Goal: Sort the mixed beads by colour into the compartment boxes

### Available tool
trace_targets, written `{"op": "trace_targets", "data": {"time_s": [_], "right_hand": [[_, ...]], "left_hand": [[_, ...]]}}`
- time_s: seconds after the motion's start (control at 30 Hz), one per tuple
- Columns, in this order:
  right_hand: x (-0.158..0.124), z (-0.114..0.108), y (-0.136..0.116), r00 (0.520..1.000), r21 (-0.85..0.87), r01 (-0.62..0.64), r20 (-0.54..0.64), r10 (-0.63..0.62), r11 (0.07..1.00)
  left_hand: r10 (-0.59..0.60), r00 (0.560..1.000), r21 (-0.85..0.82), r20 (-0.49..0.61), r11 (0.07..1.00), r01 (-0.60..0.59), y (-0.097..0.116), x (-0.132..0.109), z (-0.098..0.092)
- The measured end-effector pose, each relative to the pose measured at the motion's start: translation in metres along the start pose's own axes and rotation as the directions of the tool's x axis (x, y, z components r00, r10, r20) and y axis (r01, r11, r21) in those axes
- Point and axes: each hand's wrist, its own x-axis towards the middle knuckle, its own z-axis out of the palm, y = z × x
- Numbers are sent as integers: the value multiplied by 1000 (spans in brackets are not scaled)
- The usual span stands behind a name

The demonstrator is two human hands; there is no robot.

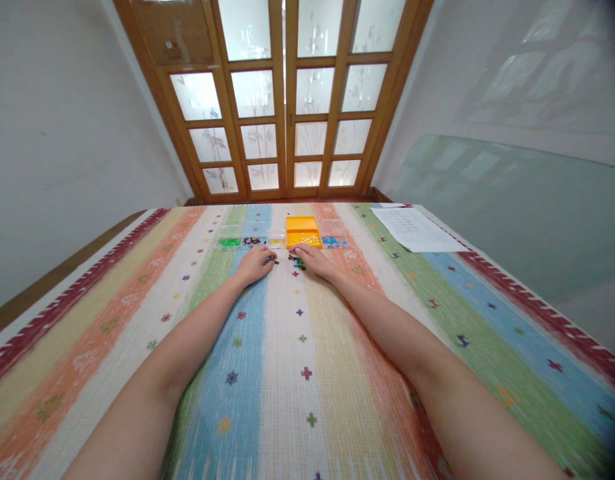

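My left hand [256,264] rests on the cloth with curled fingers, and a small dark piece [275,262] shows at its fingertips. To its right, my right hand [310,259] has its fingers together over a small pile of mixed dark, green and blue pieces [299,263]. Whether those fingers grip a piece is too small to make out. Just beyond the hands stand clear boxes with green pieces [230,243], dark brown pieces [252,241], yellow pieces [276,243] and blue pieces [332,242]. Between them is an open yellow box [303,224] with white pieces in it.
A striped, patterned cloth [285,333] covers the table. White paper sheets [412,229] with writing lie at the back right. Beyond the table are wooden doors with glass panes [286,120], and a glass panel [512,213] leans along the right wall.
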Motion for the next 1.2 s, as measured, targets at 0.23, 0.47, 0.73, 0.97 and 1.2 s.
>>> {"op": "trace_targets", "data": {"time_s": [0.23,0.47,0.73,0.97,1.2], "right_hand": [[-6,-2,-8,975,78,75,203,-89,994],[-3,2,-12,995,322,-100,10,102,941],[-1,5,-6,990,139,-68,-111,84,988],[-1,7,5,993,98,-22,-111,33,995],[1,8,8,994,20,-29,-108,31,999]], "left_hand": [[1,1000,24,-1,1000,-1,0,0,0],[-3,1000,4,6,1000,3,-4,0,1],[-45,999,9,-26,999,45,-10,1,2],[-38,999,12,-23,999,39,-13,1,3],[-44,999,9,-32,999,44,-10,1,1]]}}
